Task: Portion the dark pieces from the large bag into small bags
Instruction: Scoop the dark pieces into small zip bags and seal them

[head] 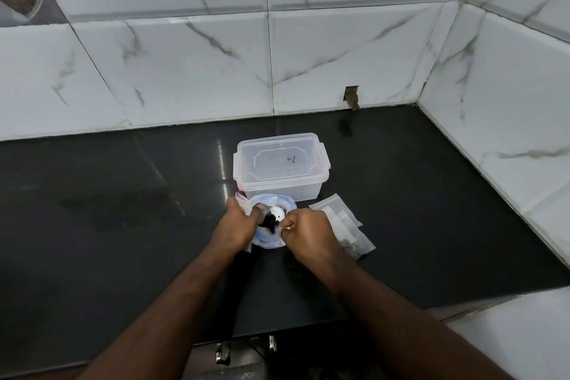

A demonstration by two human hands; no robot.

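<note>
At the frame's centre, my left hand (239,223) grips one large bag (268,239) of dark pieces (269,220); my right hand (303,230) pinches a white scoop (277,212) inside. Several small bags (342,222), too overlapped to count, lie right on the counter (123,194), one lidded clear box (280,165) behind.

The black bench (108,225) lies bare and wide to the left of both hands, open for a pass. Straight ahead, the lidded clear box (280,166) stands just behind the large bag (269,241) and blocks the way to the wall. To the right, small bags (342,222) lie flat beside the right hand (303,230), and the side wall (499,120) closes that flank. The left hand (239,224) crowds the bag's mouth
</note>
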